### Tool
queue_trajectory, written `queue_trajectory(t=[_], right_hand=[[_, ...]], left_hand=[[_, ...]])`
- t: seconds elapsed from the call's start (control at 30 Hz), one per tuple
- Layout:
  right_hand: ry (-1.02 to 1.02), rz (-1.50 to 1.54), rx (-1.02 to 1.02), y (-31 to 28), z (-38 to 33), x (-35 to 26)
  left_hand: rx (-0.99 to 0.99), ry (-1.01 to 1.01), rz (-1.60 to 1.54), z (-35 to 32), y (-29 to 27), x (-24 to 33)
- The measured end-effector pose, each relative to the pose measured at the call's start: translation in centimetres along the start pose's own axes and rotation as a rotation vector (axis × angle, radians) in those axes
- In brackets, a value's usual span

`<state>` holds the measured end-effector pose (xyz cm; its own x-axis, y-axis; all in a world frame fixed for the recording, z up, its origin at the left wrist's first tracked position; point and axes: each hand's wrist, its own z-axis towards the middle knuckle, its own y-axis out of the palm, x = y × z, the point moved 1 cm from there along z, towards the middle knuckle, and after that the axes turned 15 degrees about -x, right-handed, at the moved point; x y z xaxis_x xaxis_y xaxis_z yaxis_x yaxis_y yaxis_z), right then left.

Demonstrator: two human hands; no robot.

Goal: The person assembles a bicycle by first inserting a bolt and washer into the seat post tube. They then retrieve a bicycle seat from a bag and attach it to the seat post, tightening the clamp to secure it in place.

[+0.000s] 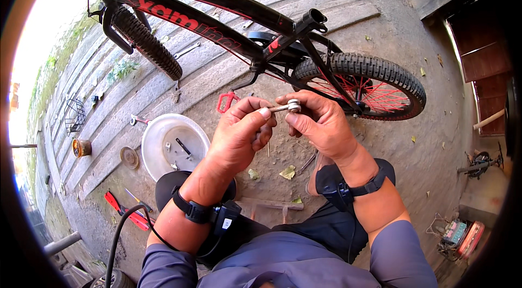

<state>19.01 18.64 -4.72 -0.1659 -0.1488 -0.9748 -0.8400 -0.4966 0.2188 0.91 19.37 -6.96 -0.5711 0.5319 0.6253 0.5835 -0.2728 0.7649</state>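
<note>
Between my hands is a slim metal bolt (280, 108) with rounded silver pieces at its right end. My left hand (239, 133) is closed, pinching the shaft with thumb and forefinger. My right hand (323, 125) pinches the silver end between thumb and fingers. Just beyond stands a black and red bicycle (201, 22), with its front wheel (144, 41) to the left and its rear wheel (380, 79) to the right. Its seat tube (314, 18) has an open top and no saddle. A red pedal (226, 102) shows behind my left hand.
To my left, a white basin (152, 149) holds a black tool and small metal parts. Near it are a rusty can (81, 148), a round lid (129, 157), a red-handled tool (112, 201) and a screwdriver (138, 201). A wrench (187, 50) lies on the slabs.
</note>
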Motion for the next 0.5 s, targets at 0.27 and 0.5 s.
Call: queue_trajectory(t=[0.27,0.5], right_hand=[[-0.022,-0.018,0.086,-0.7,0.1,-1.1],[-0.121,-0.061,0.304,-4.2,0.1,-3.1]], left_hand=[[0.061,0.066,-0.030,0.3,-0.5,0.2],[0.083,0.070,0.005,0.3,-0.7,0.5]])
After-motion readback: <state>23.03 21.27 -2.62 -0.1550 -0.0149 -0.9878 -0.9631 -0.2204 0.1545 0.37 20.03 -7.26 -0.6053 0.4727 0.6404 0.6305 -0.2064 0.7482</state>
